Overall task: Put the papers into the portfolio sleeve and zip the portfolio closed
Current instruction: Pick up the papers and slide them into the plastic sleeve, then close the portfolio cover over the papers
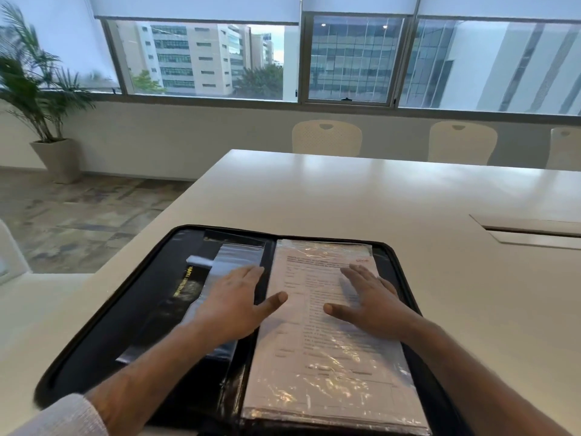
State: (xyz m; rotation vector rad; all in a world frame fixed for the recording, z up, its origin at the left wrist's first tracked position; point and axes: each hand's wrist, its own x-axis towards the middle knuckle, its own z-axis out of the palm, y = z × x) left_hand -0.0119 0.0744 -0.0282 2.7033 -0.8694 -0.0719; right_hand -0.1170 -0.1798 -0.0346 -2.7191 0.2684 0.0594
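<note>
A black zip portfolio (94, 338) lies open flat on the white table, close to me. Printed papers (317, 366) sit inside a clear plastic sleeve on its right half. On the left half lies an empty clear sleeve (232, 256) over a black pocket with gold lettering. My left hand (232, 303) rests flat across the middle fold, fingers straight, thumb reaching onto the papers' sleeve. My right hand (364, 300) lies flat on the sleeved papers, fingers spread. Neither hand grips anything.
The white table (377, 196) stretches ahead and right, with a recessed cable hatch (531, 231) at the right. Several white chairs (327, 136) stand along its far side. A potted palm (47, 105) stands on the floor at the far left.
</note>
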